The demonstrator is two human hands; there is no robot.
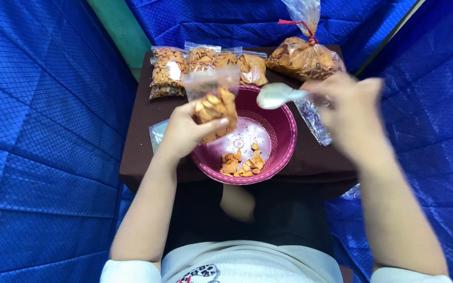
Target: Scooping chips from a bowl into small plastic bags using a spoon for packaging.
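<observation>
Snack bag [215, 102], clear and part-filled with orange crackers, sits pinched in the left hand [184, 131] above a pink bowl [284, 137] on the tabletop [142, 141]. Right hand [349, 112], grip pressed around a white spoon [276, 95], hovers just beside it.

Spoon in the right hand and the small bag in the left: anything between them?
Head view: nothing solid between spoon and small bag; the gap shows only the pink bowl's rim and inside, below.

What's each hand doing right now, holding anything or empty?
Left hand: closed around a small clear bag of orange snacks over the pink bowl.
Right hand: closed on a white spoon, somewhat blurred.
</observation>
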